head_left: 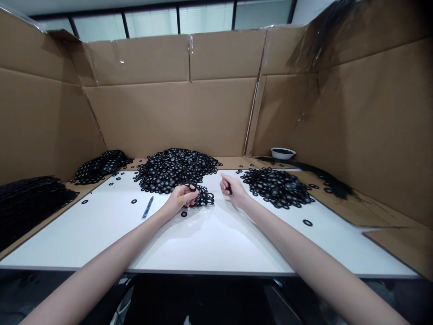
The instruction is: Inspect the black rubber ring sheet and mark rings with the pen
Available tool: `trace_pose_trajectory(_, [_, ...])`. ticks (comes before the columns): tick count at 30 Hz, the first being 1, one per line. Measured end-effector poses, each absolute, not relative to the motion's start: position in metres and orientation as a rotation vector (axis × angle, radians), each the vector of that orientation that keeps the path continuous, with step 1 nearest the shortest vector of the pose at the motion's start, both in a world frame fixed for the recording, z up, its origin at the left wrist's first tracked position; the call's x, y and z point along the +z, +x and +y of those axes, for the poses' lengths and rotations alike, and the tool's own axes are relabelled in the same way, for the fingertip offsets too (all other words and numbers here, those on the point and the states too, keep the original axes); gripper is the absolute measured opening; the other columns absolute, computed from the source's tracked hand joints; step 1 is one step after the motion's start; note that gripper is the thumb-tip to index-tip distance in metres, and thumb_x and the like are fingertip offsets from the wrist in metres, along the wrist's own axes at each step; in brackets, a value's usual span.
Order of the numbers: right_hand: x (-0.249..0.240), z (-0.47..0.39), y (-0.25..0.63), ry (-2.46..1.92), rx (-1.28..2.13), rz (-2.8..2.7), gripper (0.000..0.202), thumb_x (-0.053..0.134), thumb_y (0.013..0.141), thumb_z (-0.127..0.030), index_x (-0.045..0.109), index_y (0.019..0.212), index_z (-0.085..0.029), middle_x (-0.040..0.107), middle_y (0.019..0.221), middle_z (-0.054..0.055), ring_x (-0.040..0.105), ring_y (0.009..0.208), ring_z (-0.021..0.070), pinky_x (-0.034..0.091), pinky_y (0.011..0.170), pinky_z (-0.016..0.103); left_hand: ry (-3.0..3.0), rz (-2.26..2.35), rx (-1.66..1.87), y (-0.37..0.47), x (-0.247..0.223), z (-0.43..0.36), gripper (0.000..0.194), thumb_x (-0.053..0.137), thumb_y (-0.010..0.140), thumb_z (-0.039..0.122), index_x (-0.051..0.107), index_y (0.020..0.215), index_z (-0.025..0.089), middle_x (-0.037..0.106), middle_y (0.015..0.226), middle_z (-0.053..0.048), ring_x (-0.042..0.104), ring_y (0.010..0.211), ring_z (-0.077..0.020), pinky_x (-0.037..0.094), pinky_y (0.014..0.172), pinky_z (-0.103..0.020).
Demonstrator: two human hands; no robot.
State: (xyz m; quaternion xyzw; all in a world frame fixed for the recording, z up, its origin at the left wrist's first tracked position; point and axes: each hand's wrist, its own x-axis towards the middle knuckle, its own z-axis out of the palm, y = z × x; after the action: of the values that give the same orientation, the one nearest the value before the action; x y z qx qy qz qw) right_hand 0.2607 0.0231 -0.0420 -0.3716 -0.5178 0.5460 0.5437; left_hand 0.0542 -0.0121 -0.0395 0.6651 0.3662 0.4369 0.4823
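My left hand (182,198) is closed at the middle of the white board, its fingers pinching a black ring at the edge of a small group of rings (204,197). To its right, my right hand (232,189) is curled with something dark between its fingers, too small to make out. Behind my left hand rises a large pile of black rings (176,164). Another pile of rings (279,186) lies right of my right hand. One loose ring (184,214) rests just below my left hand.
A blue pencil-like tool (148,207) lies left of my left hand. Dark strands (30,203) and more rings (101,167) are at the left edge. A white bowl (283,154) stands at the back right. Cardboard walls (162,108) surround the white board (216,253).
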Motion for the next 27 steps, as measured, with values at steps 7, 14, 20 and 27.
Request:
trace_pose_trajectory(7, [-0.036, 0.003, 0.244, -0.957, 1.069, -1.634, 0.035, 0.06, 0.07, -0.051, 0.057, 0.07, -0.016, 0.04, 0.051, -0.005, 0.029, 0.045, 0.0069, 0.02, 0.041, 0.021, 1.631, 0.913, 1.102, 0.053, -0.039, -0.011, 0.026, 0.059, 0.074, 0.037, 0.051, 0.075, 0.012, 0.05, 0.053, 0.003, 0.042, 0.046, -0.0069, 0.031, 0.046, -0.02])
trace_pose_trajectory(14, [-0.034, -0.003, 0.246, -0.922, 0.927, -1.894, 0.032, 0.059, 0.074, -0.045, 0.065, 0.078, -0.015, 0.057, 0.066, 0.001, 0.045, 0.059, 0.0118, 0.031, 0.052, 0.024, 1.673, 0.918, 1.105, 0.051, -0.039, -0.011, 0.026, 0.058, 0.075, 0.038, 0.053, 0.074, 0.012, 0.05, 0.054, 0.003, 0.042, 0.046, -0.0068, 0.031, 0.047, -0.02])
trace_pose_trajectory(20, [-0.035, -0.001, 0.247, -0.924, 0.911, -1.902, 0.03, 0.062, 0.071, -0.045, 0.063, 0.074, -0.015, 0.045, 0.056, -0.003, 0.037, 0.053, 0.0095, 0.027, 0.049, 0.022, 1.779, 0.943, 1.026, 0.05, -0.039, -0.013, 0.03, 0.057, 0.076, 0.041, 0.056, 0.074, 0.011, 0.05, 0.056, 0.002, 0.042, 0.049, -0.0077, 0.032, 0.048, -0.02])
trace_pose_trajectory(27, [-0.029, -0.004, 0.245, -0.908, 0.943, -1.892, 0.027, 0.062, 0.071, -0.043, 0.061, 0.071, -0.015, 0.044, 0.055, -0.004, 0.035, 0.052, 0.009, 0.026, 0.049, 0.023, 1.887, 1.016, 0.979, 0.05, -0.042, -0.017, 0.034, 0.059, 0.074, 0.044, 0.052, 0.064, 0.012, 0.052, 0.057, 0.001, 0.043, 0.051, -0.0074, 0.031, 0.047, -0.019])
